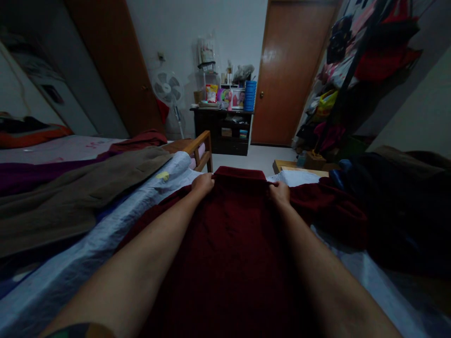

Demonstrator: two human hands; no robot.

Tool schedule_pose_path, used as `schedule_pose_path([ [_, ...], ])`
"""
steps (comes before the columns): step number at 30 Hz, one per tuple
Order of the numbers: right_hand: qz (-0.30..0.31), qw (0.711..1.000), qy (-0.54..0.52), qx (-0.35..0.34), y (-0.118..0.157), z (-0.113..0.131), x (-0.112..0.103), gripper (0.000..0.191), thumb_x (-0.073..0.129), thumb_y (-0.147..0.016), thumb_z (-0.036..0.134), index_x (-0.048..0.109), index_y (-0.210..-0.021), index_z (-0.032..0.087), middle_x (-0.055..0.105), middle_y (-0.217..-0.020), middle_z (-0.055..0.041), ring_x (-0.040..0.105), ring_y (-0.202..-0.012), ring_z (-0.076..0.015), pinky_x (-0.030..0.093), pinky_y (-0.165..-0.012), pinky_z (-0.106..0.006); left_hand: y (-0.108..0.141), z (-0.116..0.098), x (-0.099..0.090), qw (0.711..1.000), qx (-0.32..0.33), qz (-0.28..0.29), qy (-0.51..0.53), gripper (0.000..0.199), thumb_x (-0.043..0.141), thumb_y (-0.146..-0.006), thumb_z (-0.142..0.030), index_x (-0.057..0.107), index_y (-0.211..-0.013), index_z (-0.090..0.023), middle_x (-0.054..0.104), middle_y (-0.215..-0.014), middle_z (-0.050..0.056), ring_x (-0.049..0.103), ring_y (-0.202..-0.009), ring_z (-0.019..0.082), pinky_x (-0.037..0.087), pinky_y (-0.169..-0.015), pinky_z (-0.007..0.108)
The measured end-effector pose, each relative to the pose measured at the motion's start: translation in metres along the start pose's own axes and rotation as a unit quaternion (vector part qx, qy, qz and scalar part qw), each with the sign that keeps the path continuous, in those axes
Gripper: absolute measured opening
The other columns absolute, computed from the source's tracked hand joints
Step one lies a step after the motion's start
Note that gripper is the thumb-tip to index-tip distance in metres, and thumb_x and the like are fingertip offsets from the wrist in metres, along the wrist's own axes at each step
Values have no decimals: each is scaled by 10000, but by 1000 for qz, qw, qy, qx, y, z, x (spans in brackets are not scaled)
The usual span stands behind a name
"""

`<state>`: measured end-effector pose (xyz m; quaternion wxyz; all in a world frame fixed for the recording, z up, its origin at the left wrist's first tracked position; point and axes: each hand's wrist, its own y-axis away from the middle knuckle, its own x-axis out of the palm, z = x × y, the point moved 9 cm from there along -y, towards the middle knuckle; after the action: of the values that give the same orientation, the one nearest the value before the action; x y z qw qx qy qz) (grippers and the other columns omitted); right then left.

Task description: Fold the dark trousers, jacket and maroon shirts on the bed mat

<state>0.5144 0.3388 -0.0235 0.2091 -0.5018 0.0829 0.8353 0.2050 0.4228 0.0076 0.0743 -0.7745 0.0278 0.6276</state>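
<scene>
A dark red collared garment (236, 234), perhaps a coat or shirt, is spread out with its collar at the far end. My left hand (203, 184) grips it at the left shoulder beside the collar, fingers closed on the cloth. On the other side of the collar, my right hand (280, 192) pinches the right shoulder. One sleeve stretches out to the right, and the other lies partly behind my left forearm. Beneath the garment is a pale patterned sheet (148, 192). The near end of the garment is too dark to make out.
To the left lie a grey-brown garment (105, 183) and purple cloth (45, 171). A dark heap of clothes (405, 202) is on the right. Beyond stand a wooden bed rail (202, 143), a white fan (168, 88), a black cabinet (207, 136) and a door (289, 70).
</scene>
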Motion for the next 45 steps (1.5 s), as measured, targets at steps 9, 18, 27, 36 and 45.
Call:
schedule_pose_path([
  [9,-50,997,2,-63,20,21,40,619,440,-883,360,322,-1447,133,336,-1514,-135,285,-1385,-286,236,-1114,-461,36,-57,13,976,136,-168,-14,468,460,-885,-308,470,-1337,-189,466,-1384,129,379,-1284,294,208,-1117,458],
  [18,-7,993,114,-42,27,22,51,561,378,-931,464,403,-1419,188,340,-1510,-136,253,-1384,-338,157,-1099,-554,25,-30,58,993,105,-49,-12,580,412,-882,-575,442,-1382,-284,402,-1485,88,267,-1379,370,65,-1108,632],
  [27,-69,995,33,-69,26,19,43,514,461,-866,300,448,-1340,102,446,-1415,-163,355,-1314,-276,238,-1097,-403,-18,-2,22,993,-29,-46,108,711,541,-830,-545,370,-1379,-126,482,-1400,206,413,-1330,324,220,-1111,519],
  [36,-149,978,-102,-100,23,18,22,560,444,-808,220,405,-1342,58,462,-1377,-193,381,-1299,-259,273,-1106,-381,2,-19,34,936,-54,122,327,340,680,-723,-260,665,-1026,-105,730,-917,79,688,-795,234,530,-703,313],
  [45,-144,926,-316,-149,14,17,4,736,412,-671,102,349,-1404,128,498,-1359,-137,531,-1159,-212,390,-1042,-384,107,-63,-14,912,387,-117,71,325,562,-778,-57,705,-996,-251,626,-941,53,533,-891,208,461,-829,377],
])
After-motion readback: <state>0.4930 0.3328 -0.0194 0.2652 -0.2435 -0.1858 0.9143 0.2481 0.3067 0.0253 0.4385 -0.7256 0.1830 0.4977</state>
